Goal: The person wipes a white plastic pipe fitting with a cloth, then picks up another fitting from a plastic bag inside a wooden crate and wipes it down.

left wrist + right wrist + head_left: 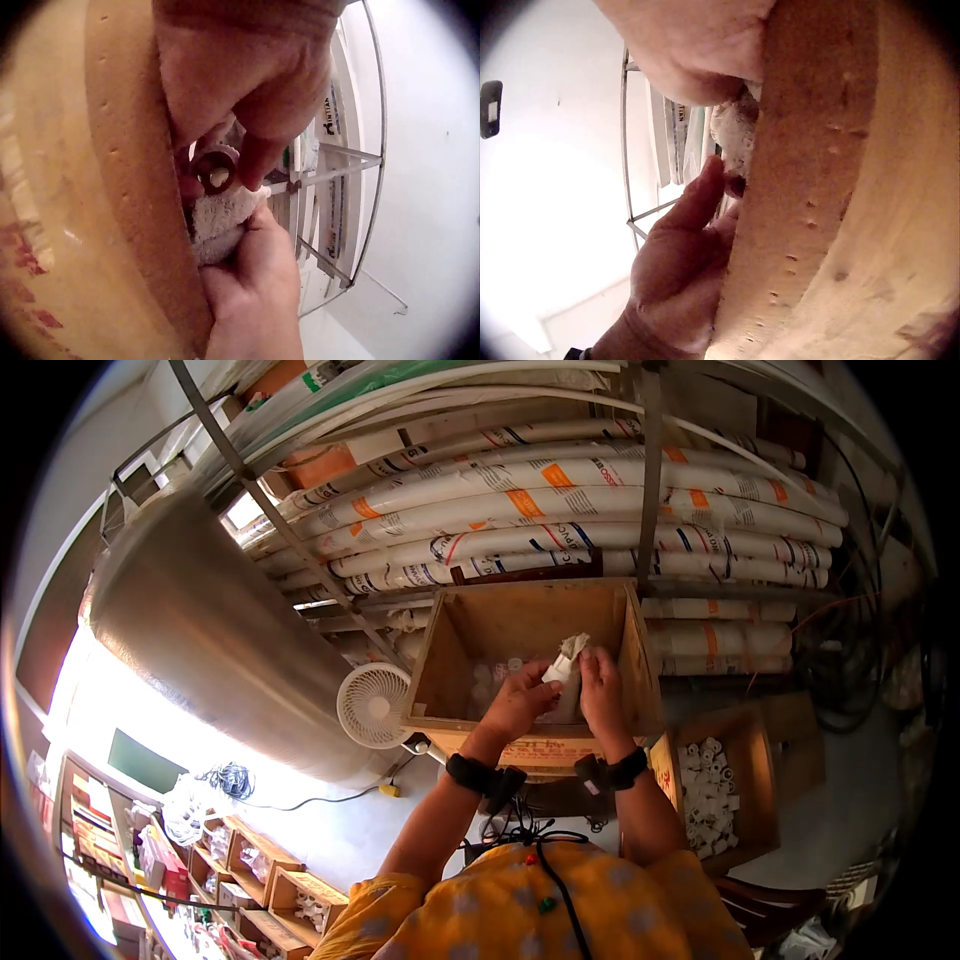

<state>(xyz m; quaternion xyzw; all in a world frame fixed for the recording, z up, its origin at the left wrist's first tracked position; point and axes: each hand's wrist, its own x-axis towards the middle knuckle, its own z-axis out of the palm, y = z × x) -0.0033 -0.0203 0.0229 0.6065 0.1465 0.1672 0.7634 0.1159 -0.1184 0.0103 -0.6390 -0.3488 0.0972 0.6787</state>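
Over the open wooden box (540, 600), my left hand (522, 700) grips a white pipe fitting (561, 672) between thumb and fingers. Its round open end shows as a ring (201, 162) in the left wrist view. My right hand (602, 695) holds a rough, off-white cloth (574, 645) against the fitting; the cloth bunches up above the fingers. In the right wrist view the cloth (735, 135) appears between both hands, partly hidden by the box wall (802, 172). Several pale, translucent pieces (484, 685) lie in the box, left of my hands.
A small white fan (373, 705) stands at the box's left side. To the right, a lower wooden box (765, 800) holds many white fittings (708, 790). Behind is a metal rack with long wrapped pipes (570, 505). A large wrapped roll (220, 630) leans on the left.
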